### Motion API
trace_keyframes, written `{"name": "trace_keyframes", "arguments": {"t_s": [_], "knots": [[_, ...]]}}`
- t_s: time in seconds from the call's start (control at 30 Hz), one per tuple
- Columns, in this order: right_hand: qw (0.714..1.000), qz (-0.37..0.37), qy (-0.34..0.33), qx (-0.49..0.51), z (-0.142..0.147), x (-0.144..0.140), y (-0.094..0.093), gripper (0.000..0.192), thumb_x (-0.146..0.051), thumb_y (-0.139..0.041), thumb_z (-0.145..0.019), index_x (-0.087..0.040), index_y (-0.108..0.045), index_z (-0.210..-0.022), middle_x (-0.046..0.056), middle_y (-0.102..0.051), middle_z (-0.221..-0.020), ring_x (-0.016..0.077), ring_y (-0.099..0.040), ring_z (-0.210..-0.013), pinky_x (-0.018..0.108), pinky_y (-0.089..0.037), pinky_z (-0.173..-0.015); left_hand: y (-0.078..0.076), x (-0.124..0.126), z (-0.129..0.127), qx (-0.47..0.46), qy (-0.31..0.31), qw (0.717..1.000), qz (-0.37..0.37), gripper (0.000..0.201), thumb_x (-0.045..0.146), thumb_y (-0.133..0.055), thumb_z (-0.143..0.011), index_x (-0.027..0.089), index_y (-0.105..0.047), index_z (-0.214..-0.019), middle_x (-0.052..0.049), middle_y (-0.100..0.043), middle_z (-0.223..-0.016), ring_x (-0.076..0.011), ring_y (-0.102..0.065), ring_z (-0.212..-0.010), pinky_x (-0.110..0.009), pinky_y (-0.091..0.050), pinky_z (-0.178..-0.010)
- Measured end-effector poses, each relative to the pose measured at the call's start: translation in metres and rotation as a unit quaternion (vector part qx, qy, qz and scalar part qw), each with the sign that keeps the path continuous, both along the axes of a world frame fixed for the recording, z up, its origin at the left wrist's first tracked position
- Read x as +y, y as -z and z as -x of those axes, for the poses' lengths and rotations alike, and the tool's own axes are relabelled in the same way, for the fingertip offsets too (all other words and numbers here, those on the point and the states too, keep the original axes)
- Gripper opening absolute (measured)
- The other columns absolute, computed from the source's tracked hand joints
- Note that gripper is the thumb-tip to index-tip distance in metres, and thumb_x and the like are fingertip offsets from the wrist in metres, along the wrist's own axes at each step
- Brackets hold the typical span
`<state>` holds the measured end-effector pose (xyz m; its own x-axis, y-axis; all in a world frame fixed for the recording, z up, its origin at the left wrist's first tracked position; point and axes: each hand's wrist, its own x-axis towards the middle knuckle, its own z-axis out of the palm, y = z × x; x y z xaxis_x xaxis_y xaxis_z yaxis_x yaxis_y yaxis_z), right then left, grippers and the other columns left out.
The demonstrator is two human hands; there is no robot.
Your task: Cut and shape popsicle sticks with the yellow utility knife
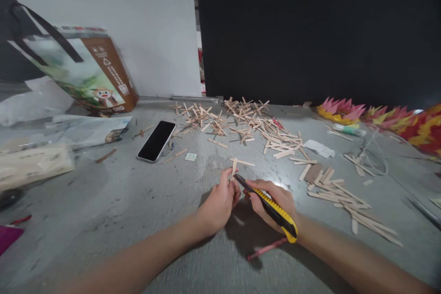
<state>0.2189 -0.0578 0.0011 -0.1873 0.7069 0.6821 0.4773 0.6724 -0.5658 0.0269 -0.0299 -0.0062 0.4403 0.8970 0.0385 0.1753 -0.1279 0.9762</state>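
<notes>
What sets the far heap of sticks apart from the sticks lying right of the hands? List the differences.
1. The far heap near the black panel holds short sticks, many crossed into X shapes; the sticks on the right are long and single.
2. The far heap lies dense and tangled; the sticks on the right lie looser, mostly flat and roughly side by side.
3. The far heap lies far from the hands; the sticks on the right lie close to the right hand.
Both are pale wood on the grey floor.
</notes>
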Motion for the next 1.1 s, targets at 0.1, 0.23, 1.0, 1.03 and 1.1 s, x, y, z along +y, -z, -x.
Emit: {"name": "trace_keyframes", "arguments": {"t_s": [0.1, 0.23, 1.0, 1.03, 1.1], "knots": [[1.000, -0.012, -0.007, -0.001, 0.002, 0.001, 0.002, 0.032, -0.013, -0.061, -0.097, -0.031, -0.065, -0.123, 0.004, -0.080, -0.099, 0.0248, -0.079, -0.078, 0.039, -0.069, -0.070, 0.001, 0.001, 0.000, 0.011, -0.004, 1.000, -0.005, 0.037, 0.039, -0.031, -0.110, 0.020, -0.043, -0.139, 0.006, -0.050, -0.069, -0.0135, -0.047, -0.057, -0.024, -0.039, -0.057], [1.000, -0.004, -0.017, 0.003, 0.004, 0.000, 0.002, 0.032, -0.012, -0.060, -0.097, -0.031, -0.062, -0.123, 0.004, -0.078, -0.102, 0.0247, -0.079, -0.085, 0.037, -0.068, -0.072, 0.002, 0.001, 0.000, 0.021, -0.006, 1.000, -0.003, 0.035, 0.038, -0.029, -0.111, 0.020, -0.043, -0.138, 0.006, -0.050, -0.071, -0.0132, -0.048, -0.058, -0.023, -0.040, -0.057], [0.999, -0.006, -0.033, -0.002, 0.010, -0.011, 0.009, 0.038, -0.015, -0.059, -0.097, -0.032, -0.057, -0.130, 0.007, -0.077, -0.105, 0.0247, -0.078, -0.087, 0.037, -0.066, -0.074, 0.003, 0.007, -0.003, -0.090, -0.056, 0.991, 0.083, 0.036, 0.056, -0.043, -0.105, 0.025, -0.035, -0.121, 0.010, -0.046, -0.071, -0.0083, -0.039, -0.048, -0.019, -0.034, -0.045], [0.999, -0.026, -0.041, -0.012, 0.009, -0.012, 0.009, 0.042, -0.014, -0.060, -0.096, -0.033, -0.056, -0.133, 0.007, -0.077, -0.104, 0.0242, -0.077, -0.085, 0.037, -0.066, -0.072, 0.002, 0.009, -0.003, -0.101, -0.071, 0.988, 0.096, 0.037, 0.058, -0.044, -0.105, 0.025, -0.034, -0.120, 0.010, -0.046, -0.073, -0.0075, -0.038, -0.047, -0.018, -0.032, -0.043], [0.998, -0.042, -0.049, -0.027, 0.008, -0.013, 0.009, 0.045, -0.013, -0.060, -0.097, -0.034, -0.055, -0.137, 0.006, -0.077, -0.105, 0.0238, -0.077, -0.083, 0.036, -0.065, -0.069, 0.001, 0.012, -0.002, -0.116, -0.082, 0.984, 0.110, 0.040, 0.061, -0.046, -0.103, 0.026, -0.034, -0.116, 0.010, -0.048, -0.073, -0.0066, -0.039, -0.045, -0.018, -0.032, -0.042]]}}
